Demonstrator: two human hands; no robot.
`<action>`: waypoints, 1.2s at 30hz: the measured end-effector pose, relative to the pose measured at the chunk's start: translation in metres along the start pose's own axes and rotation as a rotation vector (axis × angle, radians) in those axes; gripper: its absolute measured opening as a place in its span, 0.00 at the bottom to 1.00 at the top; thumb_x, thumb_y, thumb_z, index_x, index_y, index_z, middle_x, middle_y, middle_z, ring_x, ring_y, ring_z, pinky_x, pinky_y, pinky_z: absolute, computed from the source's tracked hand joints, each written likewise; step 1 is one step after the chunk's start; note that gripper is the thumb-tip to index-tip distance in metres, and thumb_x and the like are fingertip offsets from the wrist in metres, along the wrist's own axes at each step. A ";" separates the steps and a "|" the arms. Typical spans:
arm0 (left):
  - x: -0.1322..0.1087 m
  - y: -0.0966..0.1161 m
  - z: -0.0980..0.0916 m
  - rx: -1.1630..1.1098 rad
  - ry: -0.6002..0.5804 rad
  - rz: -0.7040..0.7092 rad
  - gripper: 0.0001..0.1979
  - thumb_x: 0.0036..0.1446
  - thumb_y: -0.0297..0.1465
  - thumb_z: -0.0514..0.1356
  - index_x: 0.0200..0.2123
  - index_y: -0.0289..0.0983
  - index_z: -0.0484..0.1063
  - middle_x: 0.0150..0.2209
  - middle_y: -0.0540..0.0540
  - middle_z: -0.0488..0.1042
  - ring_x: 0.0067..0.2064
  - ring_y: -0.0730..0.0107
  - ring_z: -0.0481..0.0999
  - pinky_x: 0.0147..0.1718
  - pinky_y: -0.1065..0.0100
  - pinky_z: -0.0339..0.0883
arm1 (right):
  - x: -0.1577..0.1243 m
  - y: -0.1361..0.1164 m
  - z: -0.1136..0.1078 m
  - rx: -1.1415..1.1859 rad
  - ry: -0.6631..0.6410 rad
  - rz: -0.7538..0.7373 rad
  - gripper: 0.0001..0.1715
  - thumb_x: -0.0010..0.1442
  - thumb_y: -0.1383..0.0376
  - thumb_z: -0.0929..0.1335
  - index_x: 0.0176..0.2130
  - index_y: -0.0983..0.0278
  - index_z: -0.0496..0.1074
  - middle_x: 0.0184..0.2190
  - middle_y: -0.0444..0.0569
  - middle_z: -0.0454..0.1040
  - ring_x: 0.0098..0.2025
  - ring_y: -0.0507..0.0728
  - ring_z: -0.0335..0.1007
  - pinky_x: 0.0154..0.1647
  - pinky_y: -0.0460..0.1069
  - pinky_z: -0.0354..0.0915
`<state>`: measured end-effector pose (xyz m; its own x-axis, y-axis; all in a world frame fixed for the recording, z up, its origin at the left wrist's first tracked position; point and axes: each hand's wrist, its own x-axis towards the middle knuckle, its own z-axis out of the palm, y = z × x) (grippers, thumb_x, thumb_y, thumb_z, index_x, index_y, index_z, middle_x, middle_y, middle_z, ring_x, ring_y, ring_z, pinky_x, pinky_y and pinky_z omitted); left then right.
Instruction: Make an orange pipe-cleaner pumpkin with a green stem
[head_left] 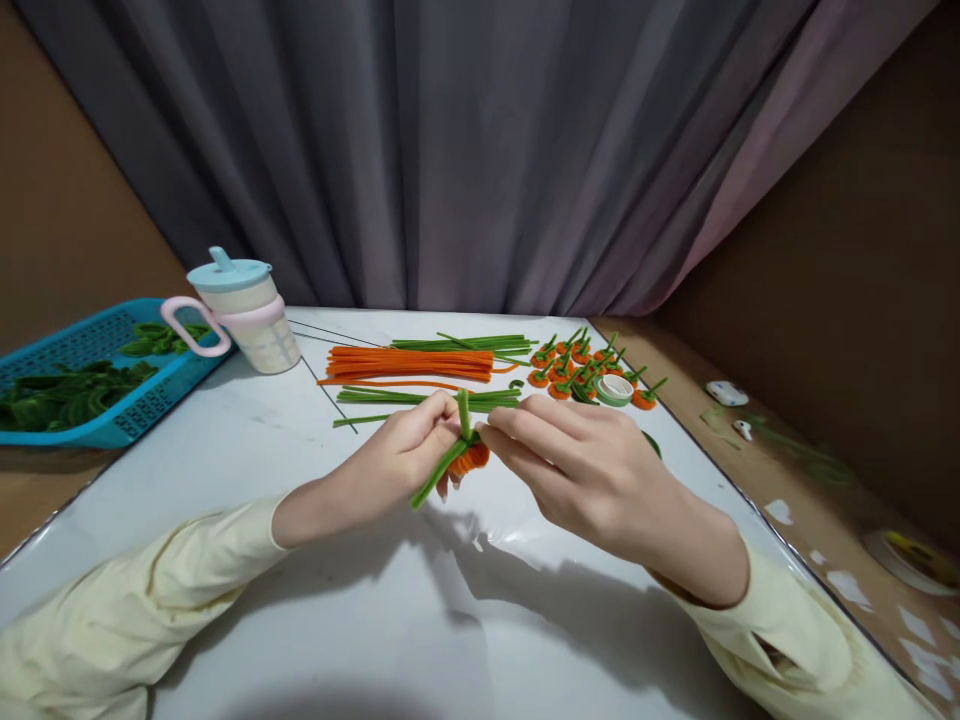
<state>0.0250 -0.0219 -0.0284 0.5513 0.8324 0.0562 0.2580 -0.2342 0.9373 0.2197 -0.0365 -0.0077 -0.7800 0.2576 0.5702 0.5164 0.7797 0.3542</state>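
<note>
Over the middle of the table, my left hand (pixel 405 445) is closed on a small round orange pipe-cleaner piece (pixel 471 460), pumpkin-like in shape. A green pipe cleaner (pixel 439 474) crosses its top, with one end standing up and another slanting down to the left. My right hand (pixel 592 470) comes in from the right, thumb and fingers pinched at the green where it meets the orange. Fingers partly hide that contact. Behind the hands lie a bundle of orange pipe cleaners (pixel 412 363) and green pipe cleaners (pixel 360 396).
Several finished orange pieces with green stems (pixel 561 388) stand at the back right beside a roll of tape (pixel 615 388). A lidded cup (pixel 259 325) and a blue basket (pixel 135 428) with green pieces are on the left. Earbuds case (pixel 726 393) and paper scraps lie right.
</note>
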 end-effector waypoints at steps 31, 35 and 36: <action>0.004 0.006 -0.009 -0.455 -0.180 -0.131 0.13 0.65 0.41 0.47 0.39 0.37 0.61 0.29 0.48 0.71 0.29 0.66 0.76 0.23 0.69 0.71 | -0.001 0.004 0.012 0.062 0.095 -0.083 0.16 0.65 0.73 0.56 0.39 0.70 0.70 0.33 0.54 0.75 0.31 0.53 0.67 0.26 0.49 0.59; 0.008 -0.001 -0.019 -0.519 -0.296 -0.204 0.13 0.63 0.37 0.53 0.45 0.35 0.67 0.30 0.45 0.73 0.28 0.69 0.76 0.21 0.73 0.70 | -0.008 0.009 0.022 0.003 0.055 -0.121 0.15 0.65 0.73 0.57 0.40 0.71 0.71 0.34 0.53 0.75 0.31 0.54 0.68 0.26 0.49 0.60; 0.008 -0.005 -0.019 -0.509 -0.279 -0.201 0.14 0.63 0.36 0.54 0.47 0.35 0.67 0.30 0.45 0.73 0.28 0.70 0.76 0.21 0.74 0.70 | -0.012 0.010 0.026 -0.002 0.031 -0.116 0.15 0.65 0.74 0.57 0.41 0.71 0.71 0.35 0.53 0.76 0.32 0.54 0.68 0.26 0.49 0.60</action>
<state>0.0130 -0.0043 -0.0264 0.7361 0.6562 -0.1661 0.0051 0.2400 0.9708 0.2253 -0.0172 -0.0299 -0.8233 0.1478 0.5480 0.4240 0.8021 0.4206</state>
